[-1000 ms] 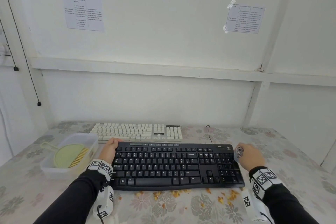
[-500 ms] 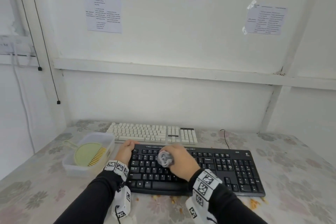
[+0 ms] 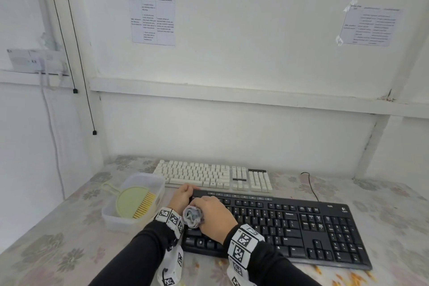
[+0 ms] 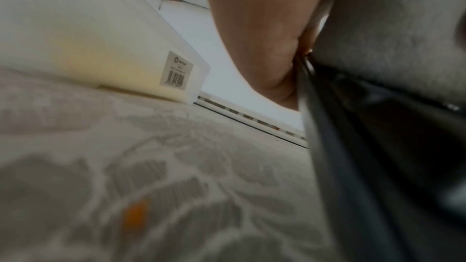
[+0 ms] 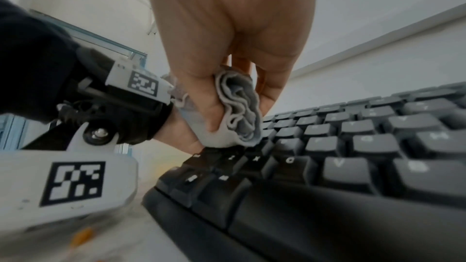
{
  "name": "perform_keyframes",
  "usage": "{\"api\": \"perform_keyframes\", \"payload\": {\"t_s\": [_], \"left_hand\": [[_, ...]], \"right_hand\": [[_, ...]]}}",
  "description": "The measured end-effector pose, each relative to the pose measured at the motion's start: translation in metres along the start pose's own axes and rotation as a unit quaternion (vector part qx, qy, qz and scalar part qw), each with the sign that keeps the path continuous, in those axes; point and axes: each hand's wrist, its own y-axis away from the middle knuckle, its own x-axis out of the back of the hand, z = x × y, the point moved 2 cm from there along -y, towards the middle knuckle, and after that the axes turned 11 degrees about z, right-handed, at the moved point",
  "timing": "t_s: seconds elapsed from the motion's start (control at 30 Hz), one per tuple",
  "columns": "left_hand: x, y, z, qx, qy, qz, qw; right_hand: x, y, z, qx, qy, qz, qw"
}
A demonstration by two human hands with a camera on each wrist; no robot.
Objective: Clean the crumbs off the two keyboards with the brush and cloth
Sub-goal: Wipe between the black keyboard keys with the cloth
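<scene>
We see soft, even light on the white wall (image 3: 232,53), with faint shadows. Straight lines bow toward the head view's edges. Both wrist views blur heavily up close, the left worst.

The black keyboard (image 3: 290,227) fills the counter's (image 3: 58,251) middle; its left end is blocked by both hands, the right hand (image 3: 214,218) crossing over beside the left hand (image 3: 183,196). The white keyboard (image 3: 209,175) lies just behind, leaving only a narrow gap. The plastic tub (image 3: 111,213) crowds the left edge; counter right of the keyboards lies open
</scene>
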Motion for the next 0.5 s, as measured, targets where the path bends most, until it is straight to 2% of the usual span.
{"api": "perform_keyframes", "payload": {"t_s": [0.23, 0.5], "left_hand": [[-0.004, -0.003, -0.006, 0.003, 0.035, 0.013, 0.999], [-0.002, -0.001, -0.009, -0.014, 0.009, 0.01, 1.0]], "right_hand": [[0.009, 0.001, 0.008, -0.009, -0.004, 0.008, 1.0], [0.025, 0.018, 0.034, -0.062, 0.008, 0.003, 0.998]]}}
